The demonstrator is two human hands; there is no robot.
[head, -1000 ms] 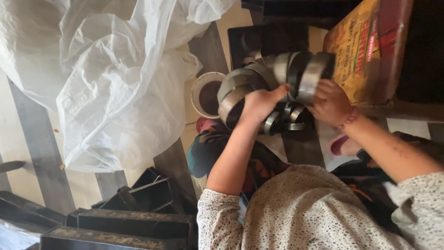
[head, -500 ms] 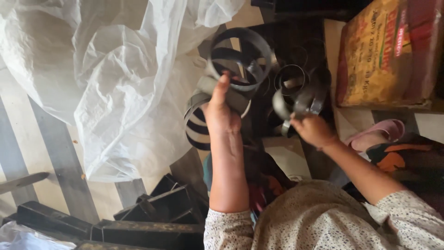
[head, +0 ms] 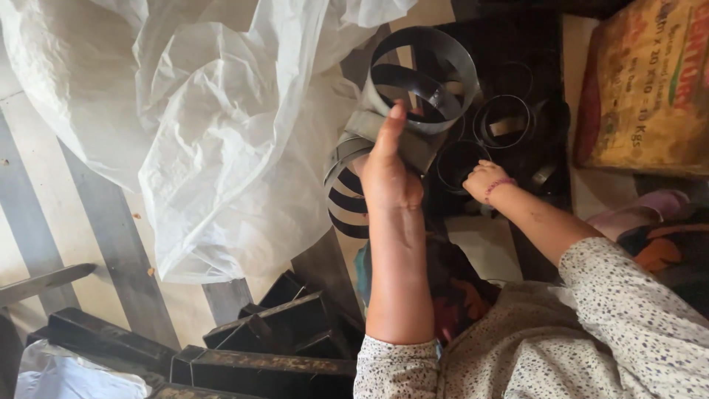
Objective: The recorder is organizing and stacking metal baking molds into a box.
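My left hand (head: 388,174) is raised and grips a stack of round metal ring moulds (head: 413,81); the top ring shows its open end, and more rings (head: 347,192) hang below the hand. My right hand (head: 484,181) reaches down with curled fingers to a dark ring mould (head: 456,164) among other loose rings (head: 504,122) on a dark surface. I cannot tell whether it grips the ring. A pink band sits on my right wrist.
A large crumpled white plastic sack (head: 192,111) fills the upper left. Rectangular black metal tins (head: 258,347) lie at the bottom left. An orange printed sack (head: 650,89) stands at the right. The floor has grey and cream stripes (head: 44,214).
My left hand has lifted the ring stack up and left, away from the pile. My right hand has let go of its rings and dropped down to the loose rings.
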